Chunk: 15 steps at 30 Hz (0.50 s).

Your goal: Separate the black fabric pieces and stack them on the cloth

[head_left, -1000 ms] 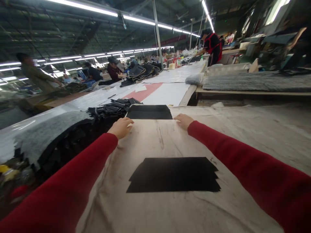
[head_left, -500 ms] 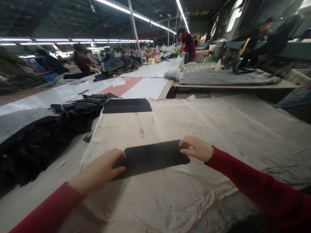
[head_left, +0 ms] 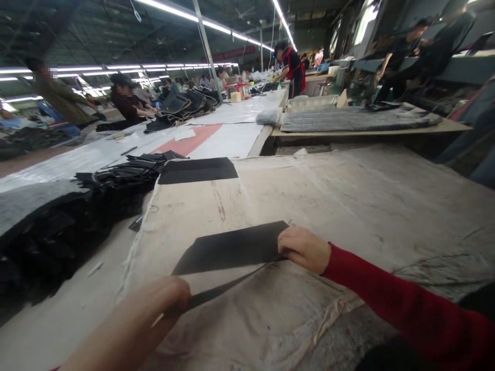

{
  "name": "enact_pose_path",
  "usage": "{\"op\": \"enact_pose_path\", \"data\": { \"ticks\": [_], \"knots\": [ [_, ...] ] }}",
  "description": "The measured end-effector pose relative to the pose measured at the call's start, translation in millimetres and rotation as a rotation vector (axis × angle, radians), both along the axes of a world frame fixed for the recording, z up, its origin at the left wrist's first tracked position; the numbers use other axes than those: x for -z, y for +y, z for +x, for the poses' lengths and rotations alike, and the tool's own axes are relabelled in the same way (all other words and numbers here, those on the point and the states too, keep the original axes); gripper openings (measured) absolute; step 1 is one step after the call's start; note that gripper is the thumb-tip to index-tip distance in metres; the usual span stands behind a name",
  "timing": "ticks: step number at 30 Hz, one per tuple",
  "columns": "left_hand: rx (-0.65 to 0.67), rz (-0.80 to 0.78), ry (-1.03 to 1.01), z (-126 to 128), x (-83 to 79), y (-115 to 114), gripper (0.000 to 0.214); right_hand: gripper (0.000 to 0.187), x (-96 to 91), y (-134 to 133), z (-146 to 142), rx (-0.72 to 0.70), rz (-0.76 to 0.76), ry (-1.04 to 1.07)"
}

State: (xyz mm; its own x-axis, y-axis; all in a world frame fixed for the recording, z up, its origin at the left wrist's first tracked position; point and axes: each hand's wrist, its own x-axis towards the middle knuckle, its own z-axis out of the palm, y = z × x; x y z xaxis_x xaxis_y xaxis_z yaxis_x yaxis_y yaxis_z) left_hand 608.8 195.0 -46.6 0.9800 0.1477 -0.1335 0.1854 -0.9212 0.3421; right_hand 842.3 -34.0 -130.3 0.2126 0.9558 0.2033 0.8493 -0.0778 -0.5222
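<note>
A black fabric piece [head_left: 232, 248] lies on the cloth-covered table in front of me. My right hand [head_left: 303, 248] is closed on its right end, thumb and fingers pinched together. From my left hand [head_left: 170, 296], a narrow dark strip of fabric [head_left: 224, 292] stretches up to my right hand, with bare table cloth showing between it and the piece. My left hand is closed around the strip's near end. Whether the strip is a separate layer or an edge of the same piece, I cannot tell. Farther back lies another black fabric piece [head_left: 199, 171], flat.
A long heap of black fabric pieces [head_left: 96, 206] runs along the left. A small metallic object [head_left: 136, 223] lies by the cloth's left edge. Behind are a grey stack [head_left: 359, 119], a white table [head_left: 235, 139] and several people at work, one in a red apron [head_left: 292, 69].
My left hand has moved down towards me and closed, drawing out the dark strip away from the black piece. My right hand has shifted slightly left and closed on the right end.
</note>
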Motion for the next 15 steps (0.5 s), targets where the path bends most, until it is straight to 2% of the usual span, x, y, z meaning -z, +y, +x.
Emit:
{"op": "enact_pose_path", "data": {
  "ticks": [3, 5, 8, 11, 15],
  "knots": [
    [-0.188, -0.186, 0.030, -11.1, 13.2, 14.4, 0.017, 0.015, -7.3, -10.1, -6.7, 0.034, -0.017, 0.216],
    [-0.303, -0.269, -0.025, -8.6, 21.9, 25.5, 0.024, 0.019, -8.8, -15.5, -10.7, 0.130, -0.051, 0.340],
    [-0.391, -0.355, -0.045, 5.1, 29.7, 34.0, 0.036, 0.031, -3.2, -17.3, -13.0, 0.306, -0.130, 0.408],
    [-0.432, -0.280, -0.035, 21.0, 33.2, 32.7, 0.043, 0.037, 5.5, -13.0, -12.2, 0.415, -0.174, 0.358],
    [-0.450, -0.095, -0.040, 32.7, 36.9, 29.9, 0.043, 0.039, 11.2, -6.7, -11.6, 0.466, -0.195, 0.200]
  ]
}}
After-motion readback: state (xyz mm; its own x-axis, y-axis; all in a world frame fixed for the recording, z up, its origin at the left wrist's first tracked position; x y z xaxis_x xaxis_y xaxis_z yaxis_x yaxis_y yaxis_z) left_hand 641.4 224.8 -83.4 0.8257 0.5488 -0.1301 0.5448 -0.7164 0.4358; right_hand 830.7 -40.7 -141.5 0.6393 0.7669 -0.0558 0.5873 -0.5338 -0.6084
